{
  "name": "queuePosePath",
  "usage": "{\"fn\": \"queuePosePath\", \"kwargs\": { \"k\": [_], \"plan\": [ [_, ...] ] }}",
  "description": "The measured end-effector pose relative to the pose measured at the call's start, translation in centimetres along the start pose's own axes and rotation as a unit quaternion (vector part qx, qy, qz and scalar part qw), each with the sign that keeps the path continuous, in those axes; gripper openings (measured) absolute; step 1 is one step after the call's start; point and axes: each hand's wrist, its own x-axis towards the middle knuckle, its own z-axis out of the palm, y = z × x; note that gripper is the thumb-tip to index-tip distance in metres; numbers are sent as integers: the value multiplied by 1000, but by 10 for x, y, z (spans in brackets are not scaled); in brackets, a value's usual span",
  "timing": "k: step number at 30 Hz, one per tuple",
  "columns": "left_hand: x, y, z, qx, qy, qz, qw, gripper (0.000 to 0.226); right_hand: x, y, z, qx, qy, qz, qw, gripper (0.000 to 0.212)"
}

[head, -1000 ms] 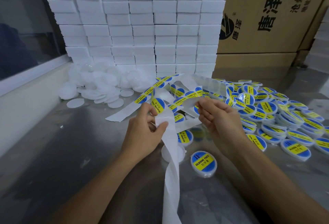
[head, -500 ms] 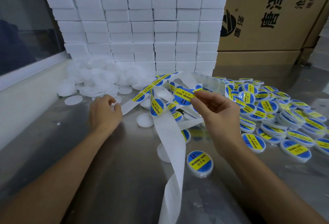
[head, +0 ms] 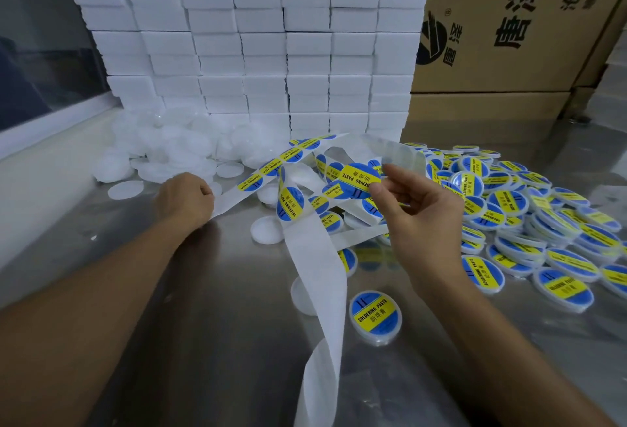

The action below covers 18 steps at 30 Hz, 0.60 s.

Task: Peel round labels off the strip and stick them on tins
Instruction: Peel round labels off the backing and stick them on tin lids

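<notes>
A peeled round label [head: 359,180] is pinched between thumb and fingertips of the right hand [head: 417,219], raised above the backing strip [head: 314,257]; the left hand [head: 185,199], fingers curled, is set among the unlabelled tins [head: 169,155]; whether one is gripped cannot be told; labelled tins [head: 543,223] are heaped at right on the steel table [head: 203,325].

The left hand [head: 185,201] curls its fingers [head: 203,189] away from the camera, so whether they hold a white tin [head: 217,188] beneath them cannot be told. The backing strip [head: 320,308] runs off the bottom edge. The cardboard box [head: 509,19] is cut by the top and right edges, its printing only partly readable. The unlabelled white tins [head: 176,152] at the back blur into one pale heap. Both forearms leave the bottom edge.
</notes>
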Motion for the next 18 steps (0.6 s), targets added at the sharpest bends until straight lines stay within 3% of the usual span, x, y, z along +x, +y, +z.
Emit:
{"fn": "queuePosePath", "kwargs": {
  "k": [7,12,15,18],
  "plan": [
    [-8,10,0,-5,58,37,998,18,-1,1,0,-18,-6,-17,1000,24],
    [-28,23,0,-180,84,42,979,13,-2,0,1,-18,-9,-11,1000,20],
    [-46,35,-6,-329,55,13,942,21,-3,0,2,-21,-12,5,1000,20],
    [-64,47,-17,-502,8,-59,863,18,-4,-1,3,-13,-18,15,1000,16]
  ]
}}
